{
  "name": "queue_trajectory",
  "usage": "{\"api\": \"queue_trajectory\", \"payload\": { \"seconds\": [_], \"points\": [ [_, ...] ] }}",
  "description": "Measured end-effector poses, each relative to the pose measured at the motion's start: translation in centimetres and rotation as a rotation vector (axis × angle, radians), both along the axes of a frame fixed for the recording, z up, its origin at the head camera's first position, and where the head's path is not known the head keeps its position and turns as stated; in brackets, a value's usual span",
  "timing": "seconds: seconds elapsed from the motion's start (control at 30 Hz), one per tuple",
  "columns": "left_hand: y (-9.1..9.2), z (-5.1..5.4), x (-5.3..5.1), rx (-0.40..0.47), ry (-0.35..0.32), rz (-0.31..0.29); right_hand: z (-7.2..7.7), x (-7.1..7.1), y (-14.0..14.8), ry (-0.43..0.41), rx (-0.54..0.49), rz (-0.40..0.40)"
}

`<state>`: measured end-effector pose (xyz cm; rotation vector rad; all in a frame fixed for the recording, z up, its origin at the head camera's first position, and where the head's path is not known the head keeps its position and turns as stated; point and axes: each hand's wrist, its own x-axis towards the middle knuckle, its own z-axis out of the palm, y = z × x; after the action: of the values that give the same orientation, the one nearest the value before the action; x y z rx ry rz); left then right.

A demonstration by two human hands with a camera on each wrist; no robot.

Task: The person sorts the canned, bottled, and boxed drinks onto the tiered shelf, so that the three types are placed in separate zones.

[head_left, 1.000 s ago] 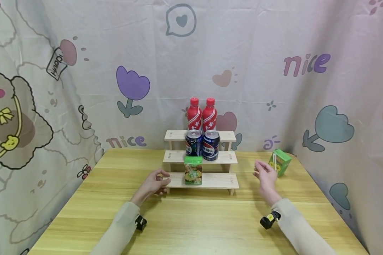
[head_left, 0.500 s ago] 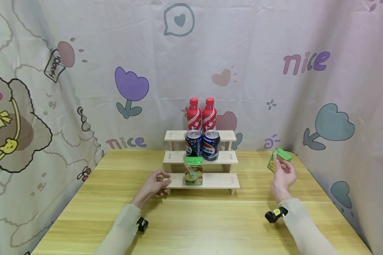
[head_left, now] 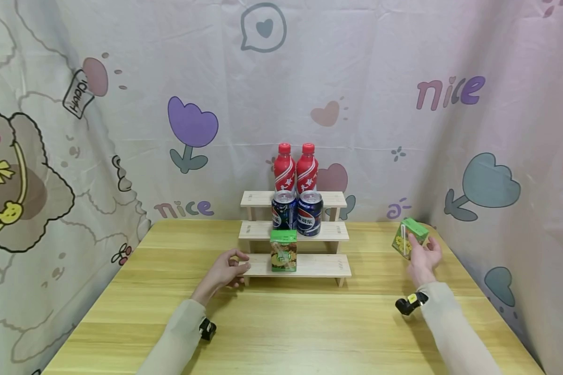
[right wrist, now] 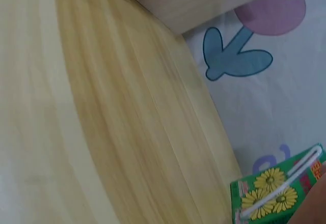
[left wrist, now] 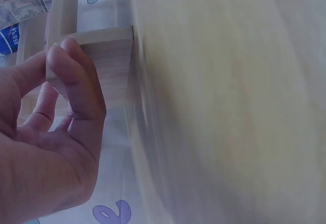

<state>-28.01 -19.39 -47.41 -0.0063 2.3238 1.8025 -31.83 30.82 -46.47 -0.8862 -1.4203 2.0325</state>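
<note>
My right hand [head_left: 424, 259] holds a green juice box [head_left: 400, 242] at the table's far right, thumb on its front and fingers at its right side. In the right wrist view, yellow flowers and a white straw show on that juice box [right wrist: 269, 192]; little of the hand is visible. My left hand [head_left: 222, 272] grips the left end of the lowest board of a three-tier wooden shelf [head_left: 322, 264], its fingers curled at the board's corner in the left wrist view. Another green juice box [head_left: 284, 252] stands upright on that lowest tier, left of its middle.
Two dark blue cola cans, left [head_left: 283, 212] and right [head_left: 309, 214], stand on the middle tier. Behind them, two red bottles, left [head_left: 284, 169] and right [head_left: 307, 169], are on the top tier. A printed curtain [head_left: 380, 120] hangs behind the wooden table [head_left: 281, 328].
My right hand has moved right, from beside the juice box to a hold on it. The left hand has stayed at the shelf's end.
</note>
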Motion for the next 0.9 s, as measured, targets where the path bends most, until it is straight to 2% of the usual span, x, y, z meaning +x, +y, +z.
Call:
{"api": "queue_trajectory", "payload": {
  "seconds": [0.1,0.2,0.33,0.67,0.8,0.9],
  "points": [
    [0.0,0.1,0.0,0.001,0.002,-0.001,0.1,-0.2,0.1,0.037,0.013,-0.015],
    [0.0,0.1,0.0,0.002,0.002,0.004,0.1,-0.5,0.1,0.072,0.068,-0.036],
    [-0.1,0.3,0.1,0.001,0.007,0.004,-0.1,-0.9,0.2,0.102,0.085,-0.014],
    [-0.2,0.1,0.1,0.010,0.009,-0.006,0.0,-1.0,0.9,0.006,0.084,0.034],
    [-0.1,0.0,0.2,-0.001,0.015,-0.023,-0.1,-0.5,1.1,-0.015,0.090,0.062],
    [-0.1,0.3,0.1,-0.014,0.017,-0.029,0.0,-0.6,0.9,-0.013,0.107,0.076]
  ]
}}
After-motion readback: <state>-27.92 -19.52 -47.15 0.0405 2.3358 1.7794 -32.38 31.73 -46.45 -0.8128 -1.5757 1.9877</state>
